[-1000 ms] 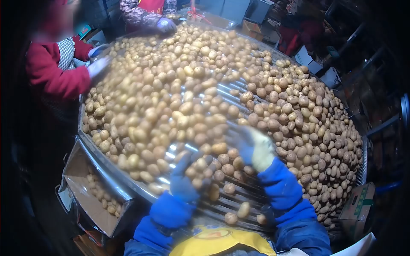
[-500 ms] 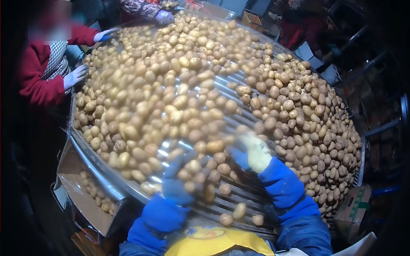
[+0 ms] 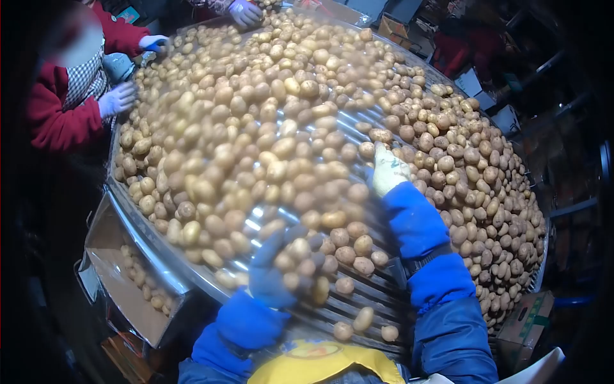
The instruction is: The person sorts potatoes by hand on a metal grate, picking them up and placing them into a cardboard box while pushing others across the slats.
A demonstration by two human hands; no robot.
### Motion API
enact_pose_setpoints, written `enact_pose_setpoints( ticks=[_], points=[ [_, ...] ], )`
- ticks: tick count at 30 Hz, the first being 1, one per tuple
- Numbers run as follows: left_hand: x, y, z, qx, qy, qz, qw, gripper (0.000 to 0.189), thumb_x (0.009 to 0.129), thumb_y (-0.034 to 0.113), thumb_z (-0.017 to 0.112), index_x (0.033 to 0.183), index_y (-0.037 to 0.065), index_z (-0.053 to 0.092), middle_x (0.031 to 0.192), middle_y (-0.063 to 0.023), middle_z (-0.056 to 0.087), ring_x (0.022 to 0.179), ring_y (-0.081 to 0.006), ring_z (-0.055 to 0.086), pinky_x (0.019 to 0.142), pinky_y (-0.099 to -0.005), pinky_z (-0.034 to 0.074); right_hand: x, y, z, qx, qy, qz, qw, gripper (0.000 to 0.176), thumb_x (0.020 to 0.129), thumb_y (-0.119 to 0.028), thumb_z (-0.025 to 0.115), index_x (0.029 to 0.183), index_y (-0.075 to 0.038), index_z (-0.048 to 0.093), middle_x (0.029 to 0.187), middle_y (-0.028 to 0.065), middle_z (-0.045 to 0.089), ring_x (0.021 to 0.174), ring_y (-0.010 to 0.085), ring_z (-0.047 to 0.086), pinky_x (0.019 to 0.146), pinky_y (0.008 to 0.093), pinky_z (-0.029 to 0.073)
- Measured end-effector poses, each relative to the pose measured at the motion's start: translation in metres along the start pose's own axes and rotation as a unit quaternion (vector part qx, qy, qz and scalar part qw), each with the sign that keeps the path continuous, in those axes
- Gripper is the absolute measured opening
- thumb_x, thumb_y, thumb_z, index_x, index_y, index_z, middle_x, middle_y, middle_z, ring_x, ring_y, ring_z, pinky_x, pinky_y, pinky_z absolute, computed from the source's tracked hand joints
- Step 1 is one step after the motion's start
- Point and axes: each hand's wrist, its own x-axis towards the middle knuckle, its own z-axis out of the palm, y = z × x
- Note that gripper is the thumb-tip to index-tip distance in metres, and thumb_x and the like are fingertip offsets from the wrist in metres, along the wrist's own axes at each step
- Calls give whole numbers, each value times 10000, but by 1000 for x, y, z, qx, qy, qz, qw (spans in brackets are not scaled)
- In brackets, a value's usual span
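Note:
My left hand (image 3: 270, 275), in a blue-grey glove, is cupped with fingers stretched out beside a cluster of potatoes (image 3: 295, 259) on the slatted metal table (image 3: 384, 297). The lens blur softens its outline. My right hand (image 3: 389, 171), in a pale glove with a blue palm side, reaches farther forward with its back up. Its fingertips are close to a potato (image 3: 366, 150) at the edge of the right-hand heap (image 3: 473, 185); part of the fingers is hidden. Between my arms lie several more potatoes (image 3: 345, 255) and a few loose ones (image 3: 363, 319) nearer me.
A large potato heap (image 3: 224, 128) covers the table's left and far side. An open cardboard box (image 3: 115, 281) holding potatoes stands below the left rim. Another carton (image 3: 526, 320) stands at right. Across the table are a co-worker's gloved hand (image 3: 118, 100) and another person's gloved hand (image 3: 245, 13).
My right hand has moved forward, away from me, to the right heap. Several potatoes now lie between my arms where it was. My left hand has barely moved. The view has shifted slightly.

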Motion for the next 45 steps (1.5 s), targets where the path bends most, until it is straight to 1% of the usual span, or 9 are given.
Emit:
enact_pose_setpoints(
  ticks=[9, 16, 22, 23, 26, 29, 37, 40, 45],
  points=[
    [-3, 7, 9, 36, -42, 10, 998, 607, 1150, 437, 466, 1589, 18, 464, 1445, -179, 622, 1305, -333, 633, 959, -423, 618, -37, 3, 5, 293, 32, -27, 955, 619, 933, -188, 825, 1470, -1, 580, 997, 128, 789, 950, 229, 760, 851, 381, 607],
    [0, 8, 8, 51, -93, -1, 994, 566, 1159, 377, 467, 1602, 25, 464, 1460, -165, 614, 1321, -313, 629, 986, -424, 607, -135, -77, -50, 426, 16, -163, 890, 474, 955, -227, 824, 1354, 1, 707, 1138, 151, 788, 959, 186, 729, 895, 353, 600],
    [-2, 10, -2, 16, -26, -28, 999, 520, 1107, 517, 562, 1466, 141, 590, 1398, -155, 653, 1182, -365, 695, 737, -392, 612, -105, 33, -32, 375, 149, 60, 913, 447, 967, -131, 785, 1381, -13, 666, 1145, 138, 739, 875, 186, 736, 713, 348, 617],
    [-4, 10, 0, 18, -25, -30, 999, 525, 1105, 518, 564, 1475, 146, 586, 1408, -153, 651, 1179, -372, 696, 726, -396, 607, -100, 63, -35, 144, 220, 7, 965, 471, 995, -275, 748, 1376, -11, 667, 1161, 173, 710, 922, 268, 737, 772, 385, 607],
    [-11, 10, 10, 54, -22, -26, 998, 535, 1103, 520, 567, 1498, 158, 575, 1439, -149, 642, 1164, -384, 700, 697, -405, 592, -79, 116, -17, -2, 225, -4, 974, 567, 977, -457, 694, 1385, -63, 682, 1337, 198, 656, 1231, 375, 613, 1051, 501, 493],
    [-10, 11, 4, 88, -119, 7, 989, 522, 1041, -11, 580, 1550, 70, 496, 1488, -198, 612, 1236, -349, 706, 894, -382, 631, -84, 59, -15, -89, 85, 57, 991, 612, 927, -512, 719, 1436, -177, 655, 1524, 165, 557, 1418, 379, 503, 1112, 560, 448],
    [-7, 19, -7, -64, -169, -51, 982, 405, 1095, 214, 565, 1479, 86, 566, 1359, -137, 677, 1083, -236, 689, 704, -297, 534, -153, 14, -7, 125, 38, -83, 988, 602, 917, -354, 775, 1426, -72, 622, 1416, 204, 619, 1271, 433, 606, 1020, 534, 529],
    [-14, 17, 18, 4, 62, -40, 997, 455, 1076, 501, 603, 1394, 177, 638, 1072, -103, 692, 718, -219, 629, 470, -289, 457, -162, 10, -19, 210, 51, -100, 971, 501, 937, -251, 753, 1380, -42, 645, 1292, 211, 693, 1126, 420, 687, 953, 502, 568],
    [-20, 15, 25, 42, 63, 10, 997, 478, 1079, 498, 589, 1426, 172, 637, 1169, -137, 724, 849, -250, 707, 528, -305, 529, -133, -34, -24, 130, 111, -281, 944, 344, 932, -184, 746, 1254, -66, 714, 1136, 135, 751, 1013, 344, 723, 855, 460, 571]
  ],
)
